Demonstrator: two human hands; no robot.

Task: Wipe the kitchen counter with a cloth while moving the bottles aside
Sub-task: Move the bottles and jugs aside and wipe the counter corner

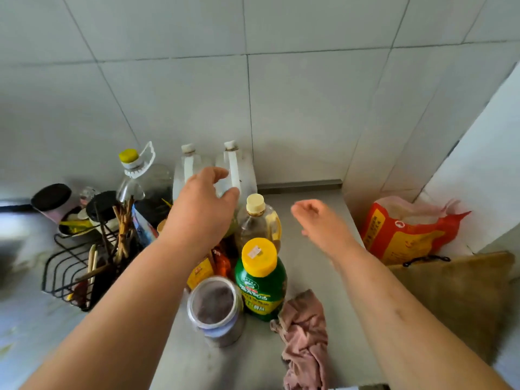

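The cloth [305, 333] by the counter's front edge is dusty pink; the counter [306, 266] is pale grey. The sauce bottle [260, 288] is green with a yellow cap and a yellow-banded label. The oil bottle [257, 223] is clear amber, capped cream. The two jugs [237, 170] at the back edge are milky white. The sack [405, 235] in the right corner is red and yellow. The wall tiles [309, 108] are white with thin grey grout lines.

Head-worn, close, down onto counter [305, 267]
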